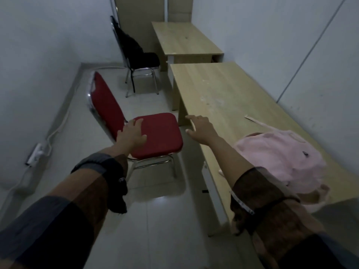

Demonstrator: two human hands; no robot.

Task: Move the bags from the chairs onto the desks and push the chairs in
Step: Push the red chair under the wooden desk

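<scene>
A red padded chair (pixel 159 133) with chrome legs stands left of the near wooden desk (pixel 223 90), pulled out from it. My left hand (pixel 132 135) is over the rear left part of its seat, fingers spread, holding nothing. My right hand (pixel 202 128) hovers open over the desk's left edge. A pink bag (pixel 281 158) lies on the near desk, to the right of my right forearm. Farther back, a black chair (pixel 141 61) carries a black bag (pixel 128 43) against its backrest, beside the far desk (pixel 186 39).
White walls close in on the left and right. A power strip (pixel 36 153) with a white cable lies on the floor by the left wall. A thin pale strip (pixel 254 120) lies on the near desk. Tiled floor runs between chairs and wall.
</scene>
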